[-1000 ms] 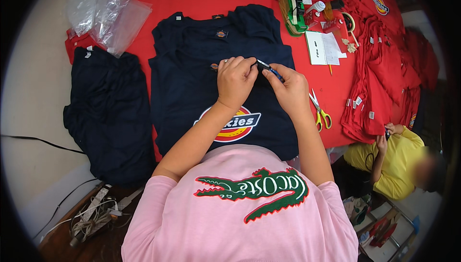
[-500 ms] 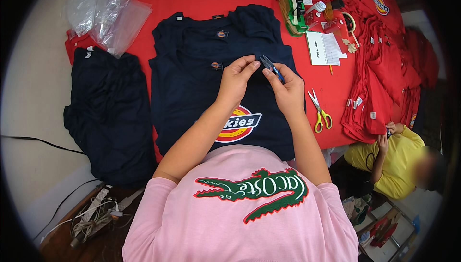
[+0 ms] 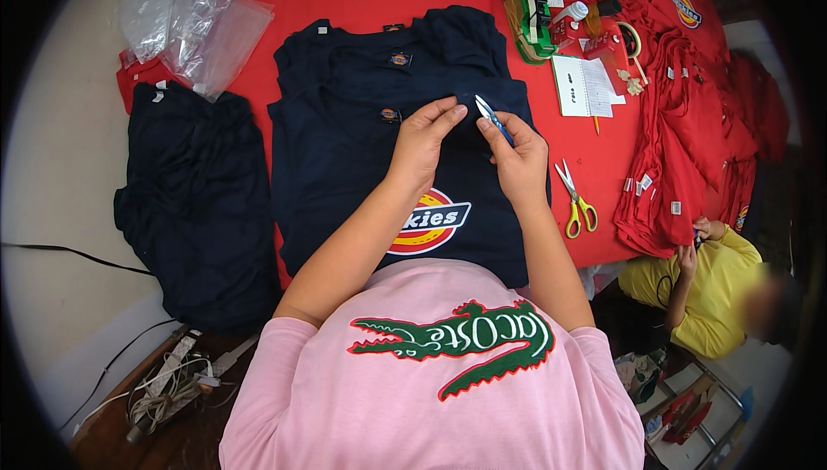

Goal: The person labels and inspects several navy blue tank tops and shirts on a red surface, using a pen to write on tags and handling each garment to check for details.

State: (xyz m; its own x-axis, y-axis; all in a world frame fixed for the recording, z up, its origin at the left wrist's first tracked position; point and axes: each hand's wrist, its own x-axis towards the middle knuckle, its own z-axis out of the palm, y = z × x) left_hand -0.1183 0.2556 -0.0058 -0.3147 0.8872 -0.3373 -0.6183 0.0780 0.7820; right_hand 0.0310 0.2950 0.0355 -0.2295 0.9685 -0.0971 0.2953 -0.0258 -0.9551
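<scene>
My right hand (image 3: 523, 164) grips blue-handled thread snips (image 3: 490, 113), with the blades pointing up and toward my left fingers. Thumb and fingertips of my left hand (image 3: 419, 144) are pinched together just left of the blades; whatever they hold is too small to make out. Beneath both hands lies a navy T-shirt (image 3: 332, 181) with a red, yellow and white printed emblem (image 3: 431, 224), partly covered by my left forearm. Just beyond it, another navy shirt (image 3: 345, 61) shows its neckline and neck label.
Yellow-handled scissors (image 3: 579, 207) lie to the right, below an open notebook (image 3: 581, 87) and a green tape dispenser (image 3: 536, 35). Red shirts (image 3: 663, 143) are piled far right, where a co-worker in yellow (image 3: 711, 298) handles one. Navy garments (image 3: 194, 203) and clear plastic bags (image 3: 185, 22) sit left.
The snips have shifted slightly right, away from my left fingertips, and their blades have turned more upright. My left hand stays nearly in place, still pinched.
</scene>
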